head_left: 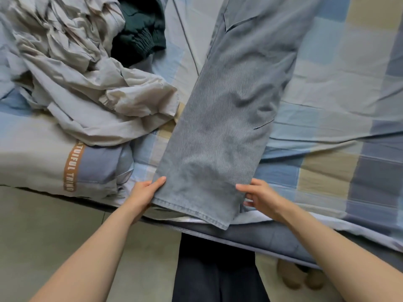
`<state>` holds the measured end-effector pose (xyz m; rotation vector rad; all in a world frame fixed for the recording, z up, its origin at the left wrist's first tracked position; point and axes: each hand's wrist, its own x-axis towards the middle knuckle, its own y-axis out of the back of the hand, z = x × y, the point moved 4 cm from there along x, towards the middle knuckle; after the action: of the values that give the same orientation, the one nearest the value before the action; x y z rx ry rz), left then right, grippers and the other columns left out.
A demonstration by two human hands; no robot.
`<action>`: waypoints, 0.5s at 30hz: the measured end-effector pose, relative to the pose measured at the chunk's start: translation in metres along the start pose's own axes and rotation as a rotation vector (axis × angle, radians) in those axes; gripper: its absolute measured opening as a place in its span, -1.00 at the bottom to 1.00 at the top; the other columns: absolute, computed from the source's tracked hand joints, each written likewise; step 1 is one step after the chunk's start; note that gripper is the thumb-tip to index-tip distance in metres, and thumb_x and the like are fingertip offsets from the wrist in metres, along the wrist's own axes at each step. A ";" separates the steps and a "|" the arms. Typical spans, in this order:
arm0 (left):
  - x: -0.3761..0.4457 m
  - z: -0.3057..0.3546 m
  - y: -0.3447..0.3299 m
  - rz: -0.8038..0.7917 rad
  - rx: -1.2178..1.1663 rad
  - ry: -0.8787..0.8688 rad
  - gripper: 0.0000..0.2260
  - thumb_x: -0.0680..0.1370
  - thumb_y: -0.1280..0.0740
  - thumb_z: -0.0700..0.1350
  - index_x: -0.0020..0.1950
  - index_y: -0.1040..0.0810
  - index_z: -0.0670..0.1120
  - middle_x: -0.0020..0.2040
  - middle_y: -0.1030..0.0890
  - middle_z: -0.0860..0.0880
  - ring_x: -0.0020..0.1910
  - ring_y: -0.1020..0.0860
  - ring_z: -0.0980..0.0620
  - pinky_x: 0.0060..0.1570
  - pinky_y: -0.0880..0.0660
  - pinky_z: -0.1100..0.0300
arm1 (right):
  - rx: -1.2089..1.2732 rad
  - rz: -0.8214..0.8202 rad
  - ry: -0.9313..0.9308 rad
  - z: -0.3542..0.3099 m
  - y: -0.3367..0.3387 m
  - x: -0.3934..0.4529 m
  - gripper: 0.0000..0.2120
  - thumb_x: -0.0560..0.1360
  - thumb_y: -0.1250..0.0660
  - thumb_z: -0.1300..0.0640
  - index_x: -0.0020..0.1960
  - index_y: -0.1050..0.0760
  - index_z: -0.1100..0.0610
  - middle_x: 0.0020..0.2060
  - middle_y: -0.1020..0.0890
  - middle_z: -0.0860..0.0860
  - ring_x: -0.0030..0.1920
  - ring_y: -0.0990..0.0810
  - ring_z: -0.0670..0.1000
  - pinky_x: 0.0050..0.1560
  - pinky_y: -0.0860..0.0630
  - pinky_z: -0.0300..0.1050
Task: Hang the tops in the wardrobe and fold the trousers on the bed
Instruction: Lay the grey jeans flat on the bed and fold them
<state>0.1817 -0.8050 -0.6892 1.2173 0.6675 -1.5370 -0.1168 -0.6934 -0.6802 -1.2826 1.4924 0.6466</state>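
2 hands (144,192) (261,197) grip trouser hem (192,203)

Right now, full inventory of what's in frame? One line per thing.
jeans: 1, grey-blue, laid lengthwise down the middle of the bed, hem at the near edge
beige garment: 1 crumpled heap, beige-grey, left on the bed
dark garment: 1, dark green, top left, behind the beige heap
duvet: 1, grey and blue with an orange lettered strip, near left of the bed
sheet: 1, checked blue, beige and grey, covers the bed
floor: grey-green, below the bed edge
left hand: grip on the left side of the jeans hem, thumb on top
right hand: grip on the right side of the hem
legs: dark trousers, bottom centre
feet: light socks, under the bed edge
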 end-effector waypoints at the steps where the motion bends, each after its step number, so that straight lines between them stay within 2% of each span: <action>1: -0.002 -0.002 -0.005 -0.021 -0.041 0.009 -0.76 0.53 -0.41 -0.05 -0.03 -0.65 -0.24 -0.08 -0.71 -0.19 -0.04 -0.66 -0.17 0.07 -0.56 -0.03 | -0.022 -0.009 -0.010 0.007 -0.004 -0.003 -0.76 0.34 -0.48 0.12 -0.01 -0.57 0.07 -0.16 -0.65 -0.07 -0.23 -0.50 -0.09 -0.30 -0.32 -0.25; 4: -0.005 -0.003 -0.013 -0.063 -0.118 0.013 -0.81 0.55 -0.39 -0.09 0.02 -0.63 -0.21 -0.08 -0.72 -0.15 -0.06 -0.67 -0.12 0.04 -0.56 0.04 | -0.191 0.042 0.011 0.026 -0.007 -0.003 -0.86 0.47 -0.41 0.08 -0.01 -0.59 0.11 -0.17 -0.61 -0.05 -0.21 -0.45 -0.08 -0.31 -0.27 -0.26; 6: -0.008 -0.006 -0.012 -0.094 -0.163 0.014 -0.82 0.55 -0.37 -0.11 0.06 -0.62 -0.21 -0.05 -0.71 -0.15 -0.05 -0.67 -0.10 -0.01 -0.58 0.07 | -0.143 0.094 0.043 0.035 -0.004 -0.008 -0.87 0.54 -0.34 0.10 0.00 -0.59 0.14 -0.16 -0.64 -0.03 -0.19 -0.54 -0.09 -0.28 -0.40 -0.26; 8: -0.013 -0.012 -0.004 -0.117 -0.161 0.016 -0.83 0.56 -0.36 -0.15 0.08 -0.62 -0.22 -0.03 -0.71 -0.15 -0.06 -0.67 -0.08 -0.04 -0.62 0.11 | -0.056 0.146 0.077 0.047 0.002 -0.017 -0.79 0.54 -0.31 0.02 0.03 -0.58 0.15 -0.10 -0.67 0.04 -0.11 -0.58 -0.01 -0.14 -0.48 -0.12; 9: -0.016 -0.015 -0.002 -0.125 -0.120 0.003 -0.82 0.54 -0.37 -0.17 0.08 -0.63 -0.24 -0.02 -0.71 -0.17 -0.06 -0.66 -0.09 -0.04 -0.60 0.13 | -0.056 0.164 0.086 0.051 0.004 -0.025 -0.76 0.53 -0.31 -0.02 0.06 -0.57 0.14 -0.06 -0.66 0.07 -0.07 -0.58 0.03 -0.09 -0.48 -0.05; 11: -0.021 -0.022 -0.001 -0.144 0.051 -0.039 -0.85 0.50 -0.43 -0.21 0.02 -0.66 -0.24 -0.04 -0.71 -0.16 -0.11 -0.65 -0.02 -0.07 -0.58 0.20 | -0.085 0.159 0.071 0.064 0.009 -0.036 -0.83 0.59 -0.23 0.09 0.09 -0.55 0.11 -0.02 -0.66 0.05 -0.05 -0.60 0.01 -0.07 -0.54 -0.06; 13: -0.028 -0.031 -0.006 -0.195 0.296 -0.061 -0.99 0.47 -0.47 -0.23 -0.14 -0.68 -0.16 -0.22 -0.71 -0.01 -0.30 -0.61 0.17 -0.27 -0.53 0.35 | -0.224 0.150 0.026 0.080 0.018 -0.043 -0.83 0.62 -0.18 0.14 0.06 -0.55 0.08 -0.04 -0.65 0.01 -0.06 -0.60 -0.01 -0.08 -0.54 -0.06; 15: -0.033 -0.049 -0.010 -0.236 0.508 -0.037 -0.88 0.45 -0.51 -0.21 -0.29 -0.66 -0.11 -0.42 -0.63 0.11 -0.47 -0.50 0.25 -0.42 -0.42 0.37 | -0.392 0.101 -0.051 0.097 0.021 -0.049 -0.81 0.63 -0.17 0.12 0.01 -0.56 0.12 -0.12 -0.63 0.02 -0.17 -0.55 -0.05 -0.18 -0.50 -0.07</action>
<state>0.1891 -0.7471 -0.6762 1.5169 0.4147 -2.0010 -0.1067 -0.5835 -0.6727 -1.4762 1.4397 1.0696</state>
